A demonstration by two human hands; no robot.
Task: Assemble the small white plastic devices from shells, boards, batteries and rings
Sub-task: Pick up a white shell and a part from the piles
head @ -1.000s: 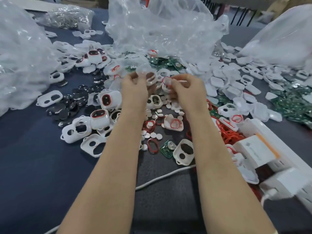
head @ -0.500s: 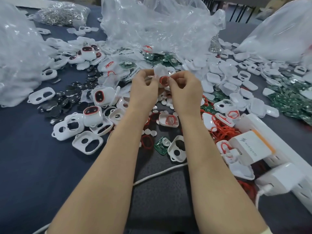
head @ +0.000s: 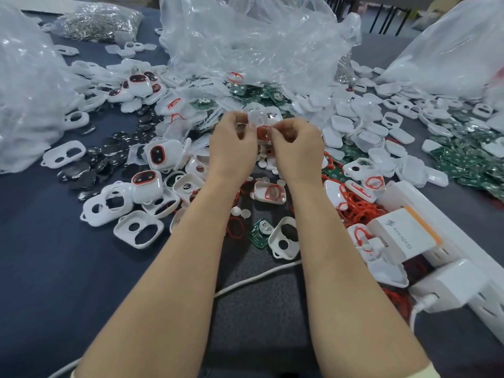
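My left hand (head: pixel 231 148) and my right hand (head: pixel 297 148) meet above the middle of the table and both pinch one small translucent white shell piece (head: pixel 257 118). A red ring (head: pixel 263 132) sits on that piece between my fingertips. Below my wrists lie a white shell with a red ring in it (head: pixel 270 192), a green board (head: pixel 260 232) and an empty white shell with two holes (head: pixel 285 237). Finished devices with dark faces (head: pixel 161 154) lie to the left, beside a pile of dark coin batteries (head: pixel 81 175).
Large crumpled clear bags stand at the back centre (head: pixel 245 39), left (head: pixel 24 85) and right (head: pixel 447 50). A white power strip with chargers (head: pixel 425 241) runs along the right. Red rings (head: pixel 357 208) are heaped beside it. A white cable (head: pixel 253 281) crosses under my forearms.
My hands have come together on the shell piece, and the red ring now sits between my fingertips. The view has shifted slightly.
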